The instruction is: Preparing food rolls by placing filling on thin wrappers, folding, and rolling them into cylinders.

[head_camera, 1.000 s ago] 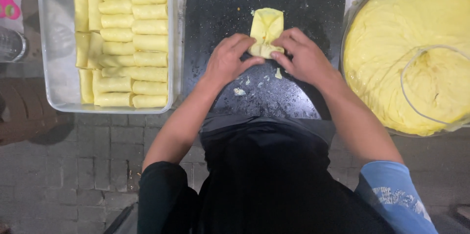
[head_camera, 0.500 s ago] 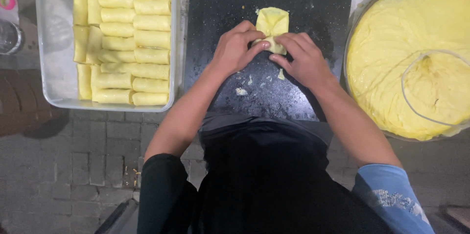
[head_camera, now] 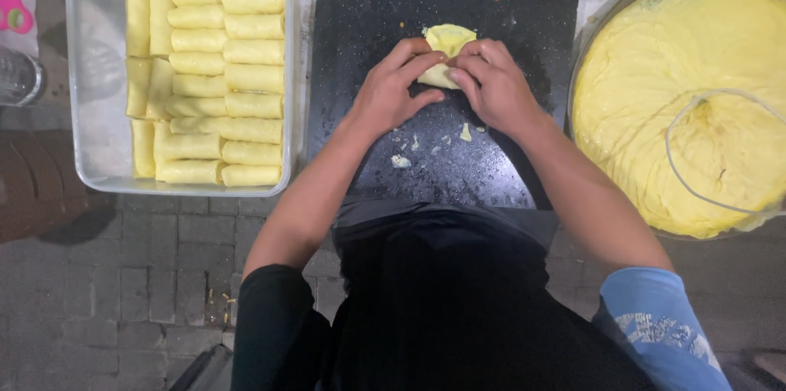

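Note:
A small pale-yellow crepe roll [head_camera: 446, 40] lies on a black board [head_camera: 368, 14], partly folded. My left hand [head_camera: 393, 88] and my right hand [head_camera: 491, 84] both grip its near end, fingertips pressed onto the wrapper from either side. Most of the roll's near half is hidden under my fingers. Small yellow crumbs [head_camera: 465, 133] lie on the board just below my hands.
A clear rectangular tray [head_camera: 98, 72] at the left holds several finished yellow rolls [head_camera: 237, 51] in rows. A big bowl [head_camera: 585, 55] at the right holds a stack of yellow crepes [head_camera: 655, 72] with a clear ring-shaped container [head_camera: 720, 153] on top. Paved brick floor lies below.
The crepe was a wider folded square held at its lower corners. Both hands have closed in over it and rolled it away from me into a smaller bundle.

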